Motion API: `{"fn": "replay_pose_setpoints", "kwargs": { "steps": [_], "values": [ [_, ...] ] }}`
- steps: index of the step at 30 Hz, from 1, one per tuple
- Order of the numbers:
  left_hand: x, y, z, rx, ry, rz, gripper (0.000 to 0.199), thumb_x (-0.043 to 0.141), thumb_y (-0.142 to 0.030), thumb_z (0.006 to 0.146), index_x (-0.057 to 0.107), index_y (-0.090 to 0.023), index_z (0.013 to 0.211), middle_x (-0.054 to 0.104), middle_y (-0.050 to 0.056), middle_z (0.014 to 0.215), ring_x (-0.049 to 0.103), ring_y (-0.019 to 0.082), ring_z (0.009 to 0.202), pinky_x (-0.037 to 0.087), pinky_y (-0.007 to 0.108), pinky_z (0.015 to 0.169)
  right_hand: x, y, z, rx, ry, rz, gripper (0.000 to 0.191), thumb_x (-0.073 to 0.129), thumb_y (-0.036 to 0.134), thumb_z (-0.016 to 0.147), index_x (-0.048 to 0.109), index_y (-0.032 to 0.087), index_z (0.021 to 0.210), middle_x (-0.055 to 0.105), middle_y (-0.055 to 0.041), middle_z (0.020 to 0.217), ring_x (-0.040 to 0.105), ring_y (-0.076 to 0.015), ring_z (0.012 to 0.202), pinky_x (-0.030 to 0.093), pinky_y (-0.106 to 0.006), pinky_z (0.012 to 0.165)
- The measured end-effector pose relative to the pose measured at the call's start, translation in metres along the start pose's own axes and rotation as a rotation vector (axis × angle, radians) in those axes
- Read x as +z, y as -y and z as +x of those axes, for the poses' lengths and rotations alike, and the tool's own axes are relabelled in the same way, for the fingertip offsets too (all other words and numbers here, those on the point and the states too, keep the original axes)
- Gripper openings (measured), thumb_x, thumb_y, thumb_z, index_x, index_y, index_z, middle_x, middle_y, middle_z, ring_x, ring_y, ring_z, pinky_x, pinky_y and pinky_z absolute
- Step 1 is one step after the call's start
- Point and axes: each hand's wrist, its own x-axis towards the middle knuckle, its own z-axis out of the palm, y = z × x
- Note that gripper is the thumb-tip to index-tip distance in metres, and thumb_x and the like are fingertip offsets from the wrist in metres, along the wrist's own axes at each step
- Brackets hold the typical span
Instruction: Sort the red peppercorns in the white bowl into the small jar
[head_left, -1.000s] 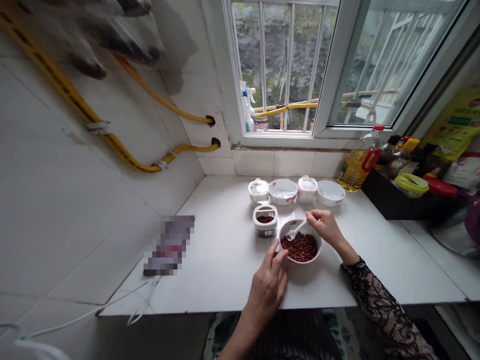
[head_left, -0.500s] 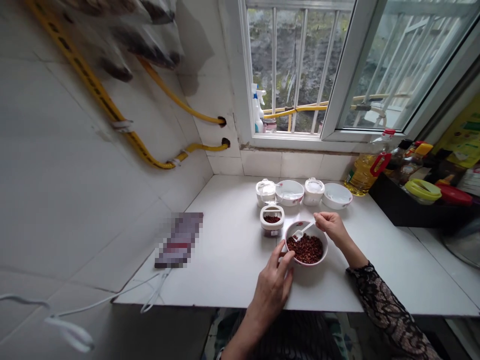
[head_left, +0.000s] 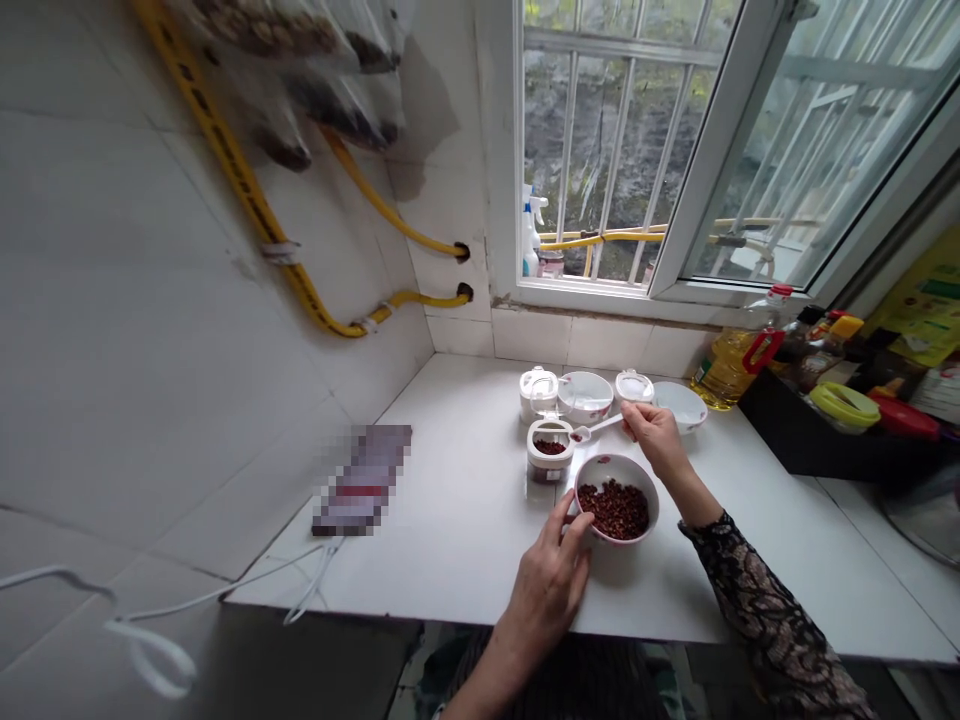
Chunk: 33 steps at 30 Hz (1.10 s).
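My right hand (head_left: 651,436) pinches the handle of a small white spoon (head_left: 602,428). The spoon's head, with a few dark red bits in it, is by the right side of a small open jar (head_left: 550,470) partly filled with dark red dried peppercorns. My left hand (head_left: 553,570) grips the left side of a white bowl (head_left: 616,467), its thumb and fingers at the rim. Inside the bowl lies a layer of the same dark red peppercorns (head_left: 613,508).
Behind stand two white lidded jars (head_left: 538,402) (head_left: 634,388) and two white bowls (head_left: 586,408) (head_left: 681,412). An oil bottle (head_left: 731,365) and a black box (head_left: 795,435) of condiments are at the right. A blurred-out flat object (head_left: 364,482) with a white cable lies left.
My right hand has lifted the spoon out of the bowl and carried it up and left to the open jar. My left hand stays on the bowl. The camera view has shifted slightly.
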Motion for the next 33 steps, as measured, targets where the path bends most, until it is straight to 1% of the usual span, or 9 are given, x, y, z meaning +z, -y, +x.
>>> {"fn": "replay_pose_setpoints", "kwargs": {
  "steps": [2,5,8,10,12,15,20,26,33],
  "values": [
    [0.001,0.001,0.000,0.003,-0.004,0.000,0.044,0.045,-0.006,0.088,0.044,-0.021,0.130,0.043,0.017,0.145,0.054,0.026,0.129,0.054,0.038,0.097,0.010,0.010,0.002,-0.135,-0.050,-0.093,0.050,0.051,0.055,0.086,0.045,0.021,0.051,0.039,0.0035,0.046,0.032,-0.0096,0.046,0.027,-0.026,0.048],
    [0.001,0.001,0.000,0.009,-0.002,-0.008,0.044,0.044,-0.005,0.088,0.043,-0.020,0.130,0.042,0.018,0.145,0.053,0.026,0.129,0.054,0.038,0.098,0.025,0.019,-0.001,-0.461,-0.107,-0.376,0.043,0.046,0.037,0.093,0.044,0.020,0.054,0.042,0.0032,0.048,0.035,-0.0107,0.049,0.034,-0.029,0.061],
    [0.000,0.001,0.000,0.010,0.004,-0.016,0.045,0.043,-0.005,0.088,0.043,-0.020,0.130,0.042,0.018,0.146,0.052,0.026,0.131,0.053,0.037,0.099,0.033,0.021,-0.007,-0.774,-0.035,-0.629,0.040,0.046,0.027,0.095,0.044,0.020,0.056,0.048,0.0027,0.051,0.038,-0.0110,0.052,0.036,-0.032,0.077],
    [0.000,0.001,0.001,0.012,-0.003,-0.014,0.044,0.044,-0.005,0.088,0.044,-0.020,0.130,0.043,0.018,0.145,0.051,0.026,0.131,0.053,0.037,0.099,0.030,0.020,-0.009,-0.850,-0.016,-0.683,0.038,0.046,0.024,0.095,0.046,0.020,0.058,0.050,0.0025,0.052,0.041,-0.0113,0.053,0.036,-0.032,0.080],
    [0.000,0.001,0.001,0.014,-0.013,-0.006,0.044,0.045,-0.005,0.088,0.044,-0.020,0.129,0.044,0.017,0.144,0.054,0.025,0.129,0.054,0.037,0.098,0.021,0.016,-0.009,-0.813,-0.065,-0.651,0.038,0.046,0.025,0.096,0.045,0.020,0.058,0.049,0.0032,0.052,0.041,-0.0113,0.052,0.037,-0.031,0.077],
    [0.000,0.001,0.001,0.008,-0.013,0.007,0.044,0.045,-0.005,0.088,0.045,-0.020,0.130,0.045,0.017,0.144,0.055,0.025,0.127,0.055,0.036,0.096,0.000,0.007,-0.007,-0.652,-0.115,-0.529,0.040,0.047,0.027,0.095,0.042,0.020,0.056,0.045,0.0039,0.050,0.041,-0.0111,0.050,0.038,-0.028,0.068],
    [-0.002,0.000,0.001,0.003,0.002,0.014,0.044,0.045,-0.006,0.088,0.044,-0.020,0.130,0.044,0.017,0.145,0.055,0.025,0.127,0.055,0.035,0.096,-0.028,-0.017,-0.013,-0.526,0.036,-0.525,0.042,0.048,0.027,0.091,0.035,0.021,0.051,0.038,0.0048,0.047,0.036,-0.0103,0.047,0.033,-0.027,0.057],
    [-0.002,-0.001,0.000,-0.001,0.008,0.026,0.044,0.045,-0.005,0.088,0.045,-0.020,0.129,0.045,0.017,0.144,0.056,0.025,0.126,0.055,0.036,0.095,-0.022,-0.031,-0.025,-0.555,0.166,-0.676,0.043,0.046,0.027,0.090,0.032,0.020,0.051,0.037,0.0047,0.045,0.031,-0.0101,0.048,0.031,-0.029,0.064],
    [-0.003,0.000,-0.001,-0.003,0.016,0.029,0.042,0.044,-0.007,0.089,0.045,-0.021,0.129,0.044,0.017,0.145,0.058,0.025,0.124,0.055,0.035,0.094,-0.018,-0.035,-0.025,-0.301,0.135,-0.512,0.045,0.043,0.037,0.088,0.027,0.020,0.050,0.029,0.0061,0.045,0.025,-0.0084,0.046,0.031,-0.028,0.060]
  ]
}}
